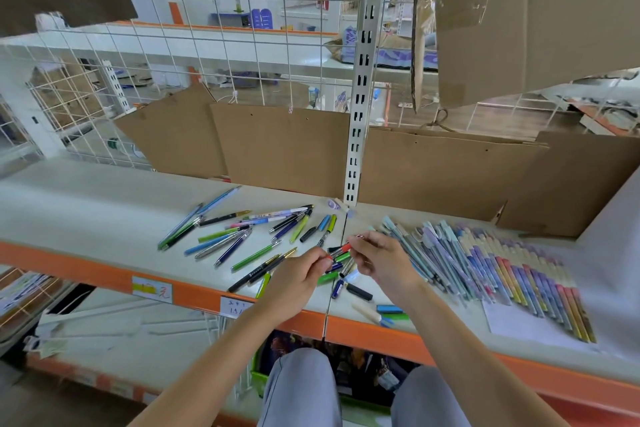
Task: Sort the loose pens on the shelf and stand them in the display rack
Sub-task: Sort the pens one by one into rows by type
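Both hands meet over the middle of the white shelf (86, 204). My left hand (298, 279) and my right hand (379, 262) pinch the two ends of a red pen (341, 249) held just above the shelf. Under and around the hands lie loose pens (242, 232) in blue, green, black and silver, scattered to the left and centre. Loose caps and short pen parts (360, 291) lie near the front edge. On the right, a long row of pastel and coloured pens (502, 267) lies side by side. No display rack shows in view.
The shelf has an orange front rail (104, 274) with price labels. Cardboard sheets (280, 146) stand along the back, against a white wire grid. A slotted metal upright (360, 114) rises at the centre back. A white paper (526, 322) lies under the pen row at the right.
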